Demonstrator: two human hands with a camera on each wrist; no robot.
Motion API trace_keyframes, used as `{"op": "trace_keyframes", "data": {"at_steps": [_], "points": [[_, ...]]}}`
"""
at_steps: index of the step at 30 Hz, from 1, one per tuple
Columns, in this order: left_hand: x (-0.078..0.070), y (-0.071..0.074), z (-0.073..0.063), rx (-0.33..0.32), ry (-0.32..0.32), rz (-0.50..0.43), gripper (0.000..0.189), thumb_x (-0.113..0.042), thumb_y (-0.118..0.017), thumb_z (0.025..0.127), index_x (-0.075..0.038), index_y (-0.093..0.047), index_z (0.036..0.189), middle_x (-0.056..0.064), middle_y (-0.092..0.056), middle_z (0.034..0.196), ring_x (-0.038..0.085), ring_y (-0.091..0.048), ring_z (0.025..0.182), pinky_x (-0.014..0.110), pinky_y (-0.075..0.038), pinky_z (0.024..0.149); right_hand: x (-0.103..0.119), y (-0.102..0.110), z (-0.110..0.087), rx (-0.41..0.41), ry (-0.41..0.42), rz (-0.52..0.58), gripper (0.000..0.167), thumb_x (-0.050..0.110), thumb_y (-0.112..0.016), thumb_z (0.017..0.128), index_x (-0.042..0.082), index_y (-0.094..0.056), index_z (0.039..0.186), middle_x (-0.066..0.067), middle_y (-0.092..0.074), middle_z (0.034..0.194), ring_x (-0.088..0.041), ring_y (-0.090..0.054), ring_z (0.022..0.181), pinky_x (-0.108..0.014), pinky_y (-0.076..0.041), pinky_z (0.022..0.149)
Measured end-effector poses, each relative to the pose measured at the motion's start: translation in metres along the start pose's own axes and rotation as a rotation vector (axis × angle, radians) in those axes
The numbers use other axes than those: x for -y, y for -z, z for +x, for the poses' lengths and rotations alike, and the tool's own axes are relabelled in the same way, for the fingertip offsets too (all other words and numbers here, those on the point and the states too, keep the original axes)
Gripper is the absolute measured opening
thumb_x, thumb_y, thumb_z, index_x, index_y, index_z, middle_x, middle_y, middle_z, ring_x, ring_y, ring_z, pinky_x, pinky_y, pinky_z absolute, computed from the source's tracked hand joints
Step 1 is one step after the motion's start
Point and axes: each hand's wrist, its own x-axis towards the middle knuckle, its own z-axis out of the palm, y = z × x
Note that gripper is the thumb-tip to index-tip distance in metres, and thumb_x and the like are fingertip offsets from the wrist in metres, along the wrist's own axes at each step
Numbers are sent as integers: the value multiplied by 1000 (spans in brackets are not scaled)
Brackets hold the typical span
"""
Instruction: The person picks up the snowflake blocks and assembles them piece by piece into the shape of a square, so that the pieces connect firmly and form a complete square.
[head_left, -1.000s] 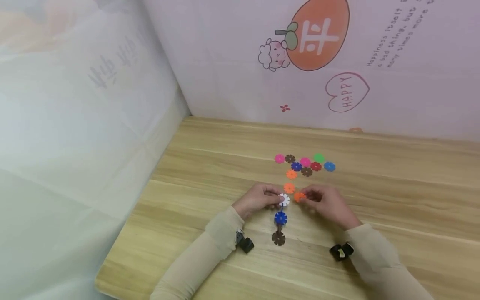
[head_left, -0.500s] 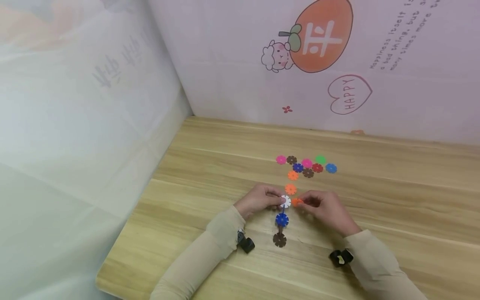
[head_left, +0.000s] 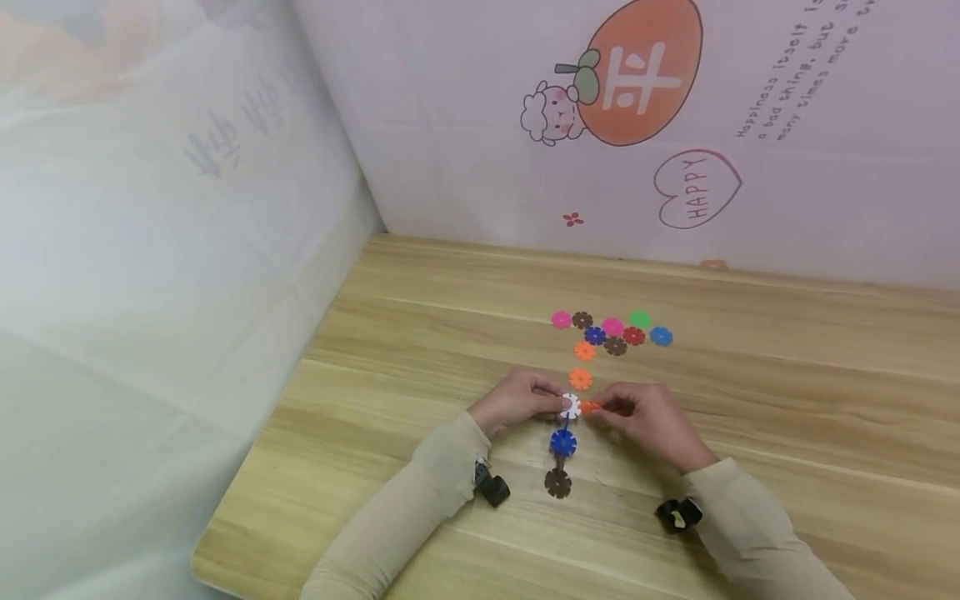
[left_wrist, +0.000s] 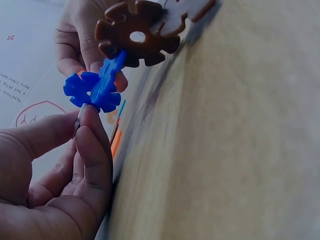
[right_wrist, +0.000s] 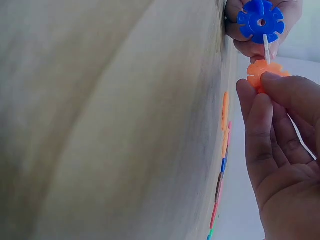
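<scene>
The left hand [head_left: 519,398] pinches the white disc [head_left: 573,407] of a blue-and-brown chain [head_left: 563,442] over the table [head_left: 420,325], the right hand [head_left: 651,417] pinches an orange disc [right_wrist: 258,69] at its edge, and a crooked push may make either slip.

Discs [left_wrist: 136,49] — glossy plastic; tabletop [head_left: 420,325] — wood-grained, smooth.

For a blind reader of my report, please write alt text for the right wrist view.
A right hand pinches an orange disc, which seems to meet a white disc seen edge-on, below a blue disc. A left hand shows behind; more discs lie on the wooden table.
</scene>
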Motion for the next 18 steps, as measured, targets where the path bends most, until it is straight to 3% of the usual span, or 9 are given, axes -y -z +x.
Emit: {"op": "trace_keyframes", "data": {"at_steps": [11,18], "points": [[1,0,4,0,35,-25,17,-3,-70,88,1,-71,105,9,-73,95,14,-70,78,26,-61,78,3,-2,2,-1,40,-1,10,10,-80,81,16,-76,89,3,-75,86,-6,-66,76,-18,-56,68],[0,1,4,-1,50,-15,17,-7,-73,86,-3,-72,103,7,-74,94,13,-70,79,25,-61,78,3,-2,4,20,18,1,12,10,-79,82,18,-76,91,4,-75,90,-9,-67,82,-20,-56,74]]}}
